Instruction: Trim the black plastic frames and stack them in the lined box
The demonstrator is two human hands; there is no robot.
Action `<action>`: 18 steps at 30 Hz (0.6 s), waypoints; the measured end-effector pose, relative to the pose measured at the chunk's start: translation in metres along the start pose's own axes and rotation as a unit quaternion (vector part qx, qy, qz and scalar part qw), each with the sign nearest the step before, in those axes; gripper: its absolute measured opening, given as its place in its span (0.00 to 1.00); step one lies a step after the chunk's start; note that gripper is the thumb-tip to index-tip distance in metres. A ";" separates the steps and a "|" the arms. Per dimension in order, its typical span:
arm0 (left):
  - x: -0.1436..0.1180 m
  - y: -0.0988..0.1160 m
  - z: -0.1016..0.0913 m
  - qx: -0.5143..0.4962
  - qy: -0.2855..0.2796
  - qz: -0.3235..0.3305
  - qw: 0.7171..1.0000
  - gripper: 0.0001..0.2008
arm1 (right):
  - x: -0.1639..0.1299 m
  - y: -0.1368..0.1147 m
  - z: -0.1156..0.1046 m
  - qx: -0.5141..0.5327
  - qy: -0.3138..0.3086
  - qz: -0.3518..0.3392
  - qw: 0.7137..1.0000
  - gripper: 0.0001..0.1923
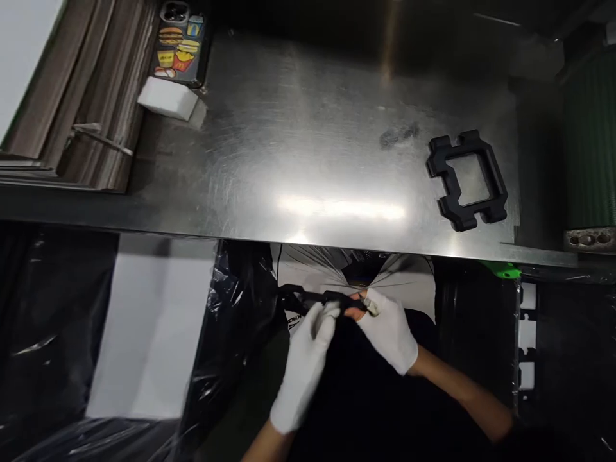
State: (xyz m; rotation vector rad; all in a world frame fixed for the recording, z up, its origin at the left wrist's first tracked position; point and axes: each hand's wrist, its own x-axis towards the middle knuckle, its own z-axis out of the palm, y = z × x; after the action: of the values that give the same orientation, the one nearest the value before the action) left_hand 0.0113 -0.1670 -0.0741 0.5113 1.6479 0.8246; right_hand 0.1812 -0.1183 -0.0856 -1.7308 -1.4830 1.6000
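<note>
Below the table's front edge, over my lap, my left hand [308,356] in a white glove is closed on a black plastic frame [312,296], which I see nearly edge-on. My right hand [387,330], in a white glove with bare fingertips showing, is closed at the right end of that frame. Something small and pale sits at its fingers, too blurred to name. A second black frame [498,186], notched and with a square opening, lies flat on the right of the metal table [298,141].
At the left, a tied stack of cardboard [96,96] stands beside a phone in a food-pattern case [178,48] and a white block [168,98]. Black plastic sheeting [235,314] hangs below at left. A green object [503,269] and white pieces [527,333] are at the right.
</note>
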 end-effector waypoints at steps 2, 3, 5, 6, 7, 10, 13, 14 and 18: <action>0.008 0.003 0.009 -0.080 0.006 -0.021 0.997 0.30 | -0.009 -0.003 0.007 0.013 -0.064 -0.022 0.998 0.22; 0.012 0.006 0.011 -0.094 0.007 -0.023 0.995 0.29 | -0.014 -0.003 0.007 0.012 -0.092 -0.043 0.995 0.26; 0.015 0.009 0.009 -0.071 -0.013 -0.035 0.997 0.26 | -0.023 -0.004 -0.001 0.010 -0.100 -0.095 0.990 0.31; 0.014 0.010 0.006 -0.029 -0.032 -0.040 0.998 0.24 | -0.027 -0.004 -0.007 0.008 -0.082 -0.114 0.990 0.30; 0.012 0.009 0.003 0.037 -0.049 -0.039 0.997 0.23 | -0.031 -0.003 -0.015 0.000 -0.059 -0.119 0.991 0.29; -0.003 0.001 -0.004 0.289 -0.081 0.006 0.954 0.16 | -0.042 -0.001 -0.035 -0.065 -0.109 -0.062 0.990 0.23; -0.020 -0.008 -0.007 0.458 -0.098 0.084 0.880 0.15 | -0.050 0.004 -0.041 -0.161 -0.233 0.005 0.959 0.18; -0.023 -0.011 -0.007 0.492 -0.098 0.110 0.858 0.16 | -0.053 0.005 -0.040 -0.192 -0.248 0.014 0.950 0.18; -0.028 -0.015 -0.004 0.570 -0.068 0.210 0.792 0.16 | -0.058 0.006 -0.032 -0.289 -0.252 0.008 0.923 0.21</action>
State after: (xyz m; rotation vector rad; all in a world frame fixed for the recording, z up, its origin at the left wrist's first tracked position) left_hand 0.0159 -0.1975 -0.0669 1.7816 1.7816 -0.0425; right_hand 0.2225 -0.1570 -0.0515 -1.6632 -2.3926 1.8328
